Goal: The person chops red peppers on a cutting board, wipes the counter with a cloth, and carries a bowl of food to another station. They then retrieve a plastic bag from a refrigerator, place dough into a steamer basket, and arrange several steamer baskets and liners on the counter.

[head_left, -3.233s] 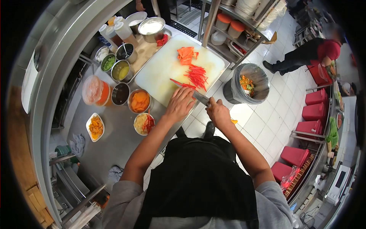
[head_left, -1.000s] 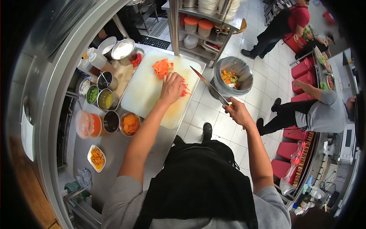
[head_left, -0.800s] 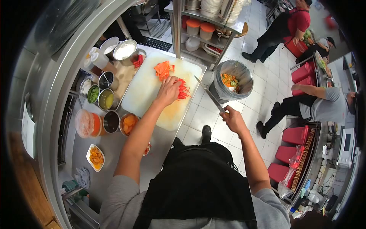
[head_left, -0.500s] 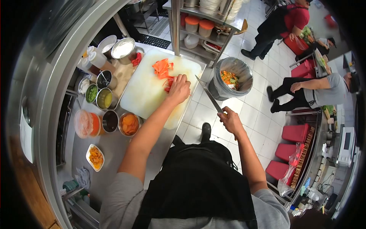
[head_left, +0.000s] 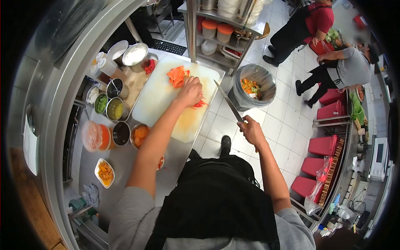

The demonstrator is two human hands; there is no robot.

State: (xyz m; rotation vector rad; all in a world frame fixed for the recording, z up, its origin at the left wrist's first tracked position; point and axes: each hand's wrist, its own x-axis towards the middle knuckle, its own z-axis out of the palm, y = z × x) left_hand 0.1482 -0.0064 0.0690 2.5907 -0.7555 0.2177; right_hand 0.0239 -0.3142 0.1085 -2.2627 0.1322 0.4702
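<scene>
A white cutting board [head_left: 158, 100] lies on the steel counter. My left hand [head_left: 190, 92] is over its right part, fingers curled down among orange-red pieces; what its fingertips hold is hidden. Larger orange-red pieces [head_left: 177, 76] lie just beyond that hand, and thin red strips [head_left: 201, 103] show beside it. My right hand [head_left: 251, 130] grips the handle of a long knife [head_left: 228, 101]. The blade points up and to the left, off the board's right side, near the lined bin.
Metal containers [head_left: 121, 133], squeeze bottles [head_left: 107, 66] and a white dish [head_left: 104, 173] stand left of the board. A lined bin [head_left: 254, 87] with scraps is on the floor. Two people stand at the upper right. A steel shelf [head_left: 221, 54] rises behind the board.
My left hand has moved slightly left and up, and thin strips now show beside it. The knife has barely moved. The person in grey at the right has moved up and left.
</scene>
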